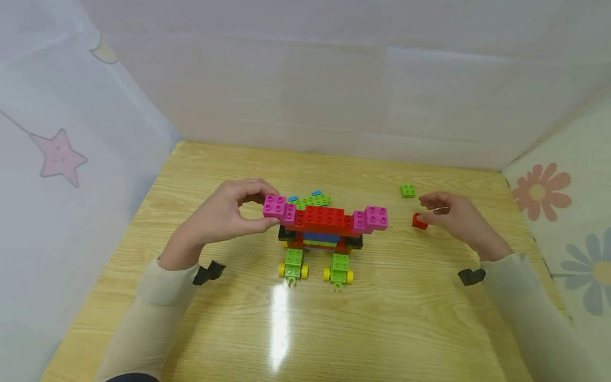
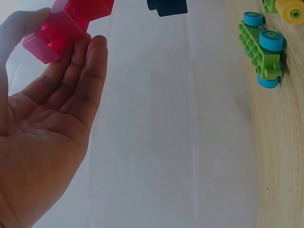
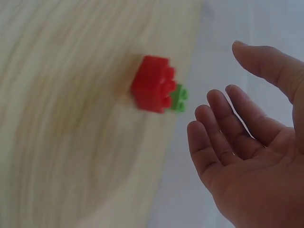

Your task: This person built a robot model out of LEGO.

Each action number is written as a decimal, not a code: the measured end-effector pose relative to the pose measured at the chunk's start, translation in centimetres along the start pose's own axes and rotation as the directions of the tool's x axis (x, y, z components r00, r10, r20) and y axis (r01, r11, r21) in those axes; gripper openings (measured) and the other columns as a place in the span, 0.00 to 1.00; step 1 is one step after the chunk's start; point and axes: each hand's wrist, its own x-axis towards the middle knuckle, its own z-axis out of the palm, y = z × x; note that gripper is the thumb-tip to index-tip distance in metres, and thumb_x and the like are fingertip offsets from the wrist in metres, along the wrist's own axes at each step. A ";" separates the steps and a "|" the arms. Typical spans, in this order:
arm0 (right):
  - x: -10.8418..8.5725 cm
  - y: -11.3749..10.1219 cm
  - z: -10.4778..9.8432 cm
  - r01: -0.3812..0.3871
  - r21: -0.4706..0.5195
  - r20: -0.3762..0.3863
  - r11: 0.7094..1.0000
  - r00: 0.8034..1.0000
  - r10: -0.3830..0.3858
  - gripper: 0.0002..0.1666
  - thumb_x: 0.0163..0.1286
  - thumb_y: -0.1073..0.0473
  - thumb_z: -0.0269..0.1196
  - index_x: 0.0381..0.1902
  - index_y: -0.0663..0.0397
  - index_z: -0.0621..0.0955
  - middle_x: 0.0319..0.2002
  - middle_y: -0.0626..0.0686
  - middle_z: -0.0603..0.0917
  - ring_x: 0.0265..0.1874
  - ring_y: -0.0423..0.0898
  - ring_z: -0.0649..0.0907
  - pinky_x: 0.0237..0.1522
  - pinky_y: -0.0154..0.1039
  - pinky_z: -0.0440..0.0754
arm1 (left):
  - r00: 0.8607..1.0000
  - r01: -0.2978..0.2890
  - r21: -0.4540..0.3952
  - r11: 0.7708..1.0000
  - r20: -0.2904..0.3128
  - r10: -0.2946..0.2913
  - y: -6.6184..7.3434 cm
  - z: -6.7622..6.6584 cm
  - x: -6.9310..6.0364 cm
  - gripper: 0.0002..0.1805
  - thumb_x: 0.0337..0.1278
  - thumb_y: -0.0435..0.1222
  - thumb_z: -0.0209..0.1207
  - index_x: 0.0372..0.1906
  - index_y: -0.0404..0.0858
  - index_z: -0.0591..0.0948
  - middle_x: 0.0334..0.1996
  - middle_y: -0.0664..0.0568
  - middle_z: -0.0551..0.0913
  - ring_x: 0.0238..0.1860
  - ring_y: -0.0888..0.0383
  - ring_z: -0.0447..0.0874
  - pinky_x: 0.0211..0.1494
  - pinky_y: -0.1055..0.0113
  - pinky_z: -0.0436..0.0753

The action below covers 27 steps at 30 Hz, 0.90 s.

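At the middle of the table stands a toy brick build with a red top bar point(image 1: 324, 216), pink bricks at both ends, and blue and black bricks beneath. My left hand point(image 1: 237, 209) pinches the pink brick point(image 1: 274, 204) at its left end, thumb on one side and fingers on the other; the left wrist view shows the same pink brick point(image 2: 59, 28). My right hand point(image 1: 451, 217) hovers by a loose red brick point(image 1: 420, 222), fingers loosely bent. In the right wrist view a gap separates that hand point(image 3: 256, 137) from the red brick point(image 3: 151, 84).
A loose green brick point(image 1: 408, 191) lies behind the red one. Two green wheeled bases with yellow wheels point(image 1: 304, 272) are at the build's front. Behind it sits a green base point(image 2: 260, 52) with blue wheels. White printed cloth point(image 1: 286, 95) walls the table's back and sides.
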 end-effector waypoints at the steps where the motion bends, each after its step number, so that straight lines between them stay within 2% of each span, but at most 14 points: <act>1: 0.1 0.4 0.1 -0.008 -0.002 0.005 1.000 1.000 0.008 0.40 0.83 0.44 0.70 0.81 0.58 0.73 0.77 0.66 0.77 0.72 0.64 0.79 0.74 0.64 0.79 | 1.000 -0.002 0.000 1.000 -0.001 0.002 0.0 0.0 0.0 0.17 0.61 0.31 0.79 0.54 0.45 0.90 0.48 0.61 0.91 0.49 0.60 0.91 0.59 0.67 0.89; 6: 0.3 1.9 0.5 -0.046 -0.008 0.025 0.999 0.999 0.046 0.43 0.81 0.43 0.72 0.82 0.59 0.72 0.79 0.67 0.76 0.73 0.66 0.78 0.75 0.67 0.78 | 1.000 -0.004 0.011 1.000 0.005 0.004 0.1 0.0 0.0 0.17 0.62 0.32 0.79 0.54 0.46 0.90 0.48 0.61 0.91 0.49 0.60 0.90 0.59 0.65 0.90; 10: 0.5 2.4 0.9 -0.058 -0.025 0.025 0.998 0.998 0.058 0.42 0.80 0.44 0.72 0.81 0.59 0.73 0.75 0.67 0.79 0.69 0.64 0.80 0.70 0.61 0.81 | 1.000 -0.003 0.017 1.000 0.008 0.003 0.2 -0.1 0.1 0.17 0.62 0.31 0.79 0.53 0.46 0.90 0.48 0.61 0.91 0.49 0.60 0.90 0.59 0.66 0.90; 14: 0.5 2.6 1.3 -0.067 -0.047 0.022 0.997 0.997 0.068 0.40 0.80 0.45 0.73 0.79 0.60 0.75 0.69 0.66 0.82 0.65 0.61 0.81 0.66 0.55 0.81 | 1.000 0.004 0.018 1.000 0.011 -0.004 0.1 -0.1 0.0 0.17 0.63 0.32 0.79 0.54 0.46 0.90 0.48 0.61 0.90 0.49 0.60 0.90 0.60 0.64 0.90; 23: 0.6 2.9 1.9 -0.092 -0.070 0.004 0.993 0.996 0.093 0.36 0.81 0.48 0.71 0.75 0.65 0.78 0.66 0.67 0.84 0.61 0.60 0.82 0.63 0.52 0.81 | 1.000 0.008 -0.008 1.000 0.012 -0.008 0.1 -0.1 -0.1 0.16 0.63 0.31 0.79 0.53 0.45 0.90 0.48 0.60 0.90 0.49 0.59 0.90 0.61 0.68 0.89; 27: 0.5 2.6 1.8 -0.111 -0.073 -0.003 0.991 0.994 0.111 0.37 0.81 0.47 0.71 0.76 0.65 0.77 0.67 0.68 0.84 0.62 0.62 0.83 0.63 0.54 0.83 | 1.000 0.005 -0.011 1.000 0.013 -0.005 0.2 -0.1 0.0 0.16 0.63 0.31 0.79 0.53 0.45 0.90 0.48 0.60 0.90 0.50 0.59 0.90 0.62 0.68 0.88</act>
